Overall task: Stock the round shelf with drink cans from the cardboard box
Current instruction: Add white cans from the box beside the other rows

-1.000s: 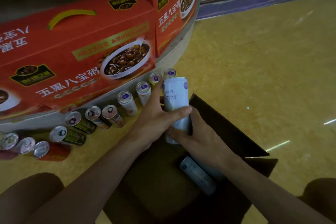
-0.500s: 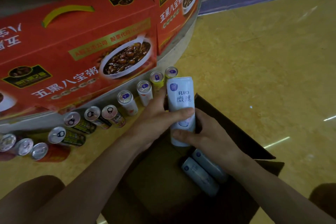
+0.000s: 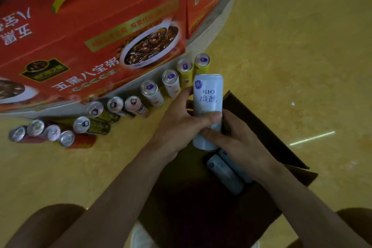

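Left hand (image 3: 179, 125) and right hand (image 3: 239, 141) are both gripping a tall white can (image 3: 208, 96) above the brown cardboard box (image 3: 261, 127); shelving it upright likely follows.

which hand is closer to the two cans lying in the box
Right. The right hand holds the white RIO can right beside the two lying cans; the left hand holds it from the opposite side, farther off.

can row (image 3: 151, 92) crowding shelf base (image 3: 227, 16), open floor (image 3: 291, 56) right

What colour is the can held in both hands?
The can is white with blue lettering; head view.
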Tool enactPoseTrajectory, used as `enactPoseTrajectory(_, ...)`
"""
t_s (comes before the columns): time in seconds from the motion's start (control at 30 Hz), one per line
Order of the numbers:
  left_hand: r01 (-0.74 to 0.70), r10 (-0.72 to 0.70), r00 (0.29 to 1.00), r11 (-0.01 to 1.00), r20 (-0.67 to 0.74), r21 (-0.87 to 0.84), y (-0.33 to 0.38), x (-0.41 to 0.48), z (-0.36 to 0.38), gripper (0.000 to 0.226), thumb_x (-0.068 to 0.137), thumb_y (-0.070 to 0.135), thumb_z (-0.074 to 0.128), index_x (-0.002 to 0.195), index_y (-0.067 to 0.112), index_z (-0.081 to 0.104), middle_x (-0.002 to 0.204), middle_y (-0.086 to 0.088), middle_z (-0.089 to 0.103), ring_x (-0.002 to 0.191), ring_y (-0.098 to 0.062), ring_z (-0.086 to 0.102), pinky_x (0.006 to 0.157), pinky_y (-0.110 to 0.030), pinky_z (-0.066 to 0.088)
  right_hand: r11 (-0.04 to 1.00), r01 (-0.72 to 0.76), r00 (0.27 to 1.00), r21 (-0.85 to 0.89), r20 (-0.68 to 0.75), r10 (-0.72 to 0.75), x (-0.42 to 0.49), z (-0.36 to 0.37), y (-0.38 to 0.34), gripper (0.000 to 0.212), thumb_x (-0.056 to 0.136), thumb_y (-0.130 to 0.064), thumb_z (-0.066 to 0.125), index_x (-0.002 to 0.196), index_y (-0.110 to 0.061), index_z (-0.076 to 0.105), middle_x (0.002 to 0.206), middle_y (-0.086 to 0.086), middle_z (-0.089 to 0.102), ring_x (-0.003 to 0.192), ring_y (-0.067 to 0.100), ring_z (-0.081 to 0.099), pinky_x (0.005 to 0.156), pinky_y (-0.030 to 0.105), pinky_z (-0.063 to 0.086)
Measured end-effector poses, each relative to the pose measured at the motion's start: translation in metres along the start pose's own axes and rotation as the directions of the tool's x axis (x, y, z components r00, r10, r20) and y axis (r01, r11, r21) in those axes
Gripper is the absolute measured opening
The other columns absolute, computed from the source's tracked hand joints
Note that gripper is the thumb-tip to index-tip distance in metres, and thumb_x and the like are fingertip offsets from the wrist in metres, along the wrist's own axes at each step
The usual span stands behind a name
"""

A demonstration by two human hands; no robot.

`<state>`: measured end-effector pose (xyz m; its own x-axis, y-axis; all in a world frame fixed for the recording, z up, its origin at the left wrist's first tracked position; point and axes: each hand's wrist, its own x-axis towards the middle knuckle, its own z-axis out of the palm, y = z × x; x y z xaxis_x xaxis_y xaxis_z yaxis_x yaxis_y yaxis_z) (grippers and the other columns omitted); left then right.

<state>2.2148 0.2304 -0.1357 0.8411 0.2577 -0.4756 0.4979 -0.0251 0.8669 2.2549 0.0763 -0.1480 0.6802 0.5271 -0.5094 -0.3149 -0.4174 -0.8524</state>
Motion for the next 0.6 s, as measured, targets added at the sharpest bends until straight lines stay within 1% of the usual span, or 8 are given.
enactPoseTrajectory(0.03,0.023,-0.024,1.0,1.0,-0.013,-0.018,0.001,-0.007,0.0,0.067,0.079,0.032,0.083,0.138,0.037,0.051,0.117,0.012,0.068,0.102,-0.001,0.067,0.084,-0.028,0.059,1.0,-0.011,1.0,0.017,0.012,0.01,-0.005,0.001,-0.003,0.06,0.078,-0.05,0.074,0.13,-0.026,0.057,0.117,-0.005,0.071,0.104,0.012,0.071,0.089,0.044,0.059)
enactPoseTrajectory(0.1,0.083,-0.085,0.996,0.994,-0.026,-0.065,0.001,-0.019,0.002,0.065,0.079,0.032,0.084,0.136,0.037,0.053,0.116,0.011,0.07,0.103,-0.003,0.068,0.087,-0.032,0.06,0.999,-0.031,0.999,0.02,0.043,0.03,-0.015,0.001,-0.008,0.05,0.085,-0.04,0.075,0.13,-0.026,0.057,0.116,-0.006,0.071,0.104,0.01,0.07,0.09,0.044,0.059)
enactPoseTrajectory(0.23,0.181,-0.187,0.982,0.975,-0.031,-0.131,0.0,-0.042,0.005,0.065,0.078,0.029,0.084,0.135,0.036,0.053,0.115,0.011,0.071,0.105,-0.006,0.068,0.087,-0.033,0.06,0.995,-0.09,0.993,0.034,0.074,0.088,-0.037,0.004,-0.009,0.046,0.088,-0.029,0.073,0.132,-0.029,0.057,0.116,-0.014,0.071,0.105,0.004,0.069,0.092,0.037,0.058)
enactPoseTrajectory(0.3,0.209,-0.217,0.975,0.966,-0.041,-0.15,0.005,-0.055,0.008,0.066,0.077,0.026,0.085,0.135,0.035,0.054,0.112,0.01,0.072,0.102,-0.007,0.07,0.084,-0.031,0.06,0.992,-0.106,0.993,0.061,0.066,0.102,-0.05,0.007,-0.013,0.045,0.09,-0.025,0.072,0.133,-0.027,0.057,0.117,-0.012,0.071,0.106,0.004,0.068,0.092,0.035,0.058)
enactPoseTrajectory(0.37,0.245,-0.257,0.965,0.953,-0.05,-0.18,0.011,-0.069,0.011,0.065,0.077,0.021,0.085,0.134,0.032,0.056,0.11,0.009,0.073,0.1,-0.007,0.071,0.081,-0.028,0.06,0.993,-0.106,0.993,0.057,0.054,0.103,-0.067,0.012,-0.017,0.043,0.092,-0.023,0.07,0.133,-0.022,0.057,0.118,-0.008,0.071,0.107,0.006,0.068,0.091,0.034,0.059)
enactPoseTrajectory(0.47,0.29,-0.312,0.948,0.931,-0.069,-0.221,0.02,-0.099,0.014,0.061,0.077,0.013,0.085,0.13,0.028,0.059,0.111,0.006,0.074,0.101,-0.011,0.072,0.077,-0.026,0.06,0.983,-0.159,0.987,0.096,0.046,0.155,-0.098,0.02,-0.024,0.036,0.095,-0.022,0.067,0.13,-0.02,0.058,0.118,-0.003,0.071,0.109,0.01,0.068,0.092,0.034,0.057)
enactPoseTrajectory(0.53,0.304,-0.324,0.944,0.925,-0.057,-0.229,0.03,-0.121,0.014,0.062,0.076,0.01,0.085,0.13,0.025,0.059,0.112,0.006,0.073,0.102,-0.01,0.071,0.076,-0.024,0.059,0.979,-0.187,0.981,0.084,0.062,0.182,-0.123,0.023,-0.033,0.037,0.096,-0.026,0.066,0.132,-0.021,0.056,0.12,-0.003,0.071,0.11,0.008,0.067,0.091,0.031,0.056)
enactPoseTrajectory(0.6,0.308,-0.326,0.944,0.928,-0.056,-0.211,0.049,-0.145,0.012,0.062,0.075,0.01,0.086,0.129,0.025,0.059,0.113,0.007,0.073,0.102,-0.007,0.071,0.078,-0.025,0.06,0.979,-0.197,0.978,0.047,0.084,0.193,-0.148,0.022,-0.05,0.038,0.096,-0.027,0.066,0.132,-0.022,0.056,0.118,-0.007,0.071,0.109,0.003,0.067,0.087,0.025,0.056)
